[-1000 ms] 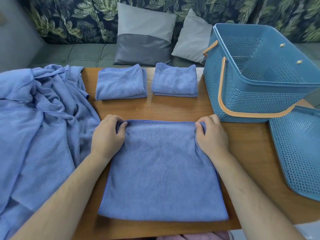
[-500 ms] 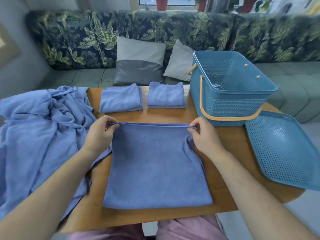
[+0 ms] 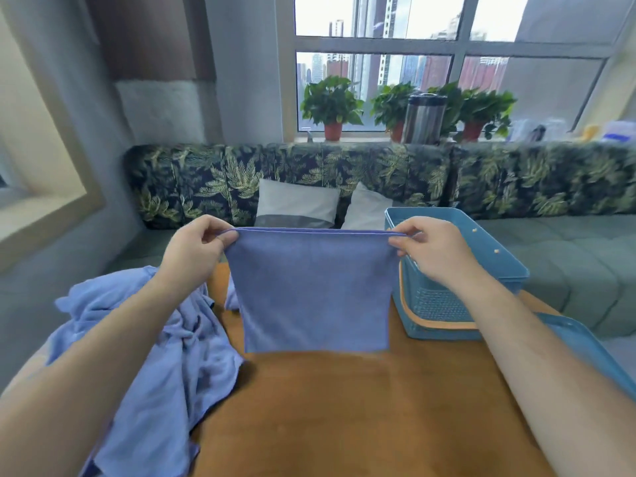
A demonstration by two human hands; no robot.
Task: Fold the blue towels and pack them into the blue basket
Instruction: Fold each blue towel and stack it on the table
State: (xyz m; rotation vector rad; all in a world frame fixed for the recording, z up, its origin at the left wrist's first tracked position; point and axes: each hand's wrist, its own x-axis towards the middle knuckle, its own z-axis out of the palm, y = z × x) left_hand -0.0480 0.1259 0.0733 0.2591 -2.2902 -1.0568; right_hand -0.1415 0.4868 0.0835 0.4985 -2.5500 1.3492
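Observation:
A blue towel [image 3: 315, 290] hangs in the air above the wooden table [image 3: 361, 407], folded double and held taut by its top edge. My left hand [image 3: 196, 251] pinches the top left corner and my right hand [image 3: 433, 249] pinches the top right corner. The blue basket [image 3: 481, 266] with an orange handle stands on the table behind my right hand. A heap of unfolded blue towels [image 3: 155, 356] lies at the table's left. The hanging towel hides the two folded towels, except for a small blue bit [image 3: 231, 297] by its left edge.
The basket's blue perforated lid [image 3: 592, 349] lies at the table's right edge. Behind the table runs a leaf-patterned sofa [image 3: 516, 180] with two grey cushions [image 3: 296, 204]. Potted plants [image 3: 330, 105] and a metal canister [image 3: 423, 118] stand on the window sill.
Both hands lifted the towel off the table by its far edge; it now hangs in the air. The camera tilted up, bringing the window into view.

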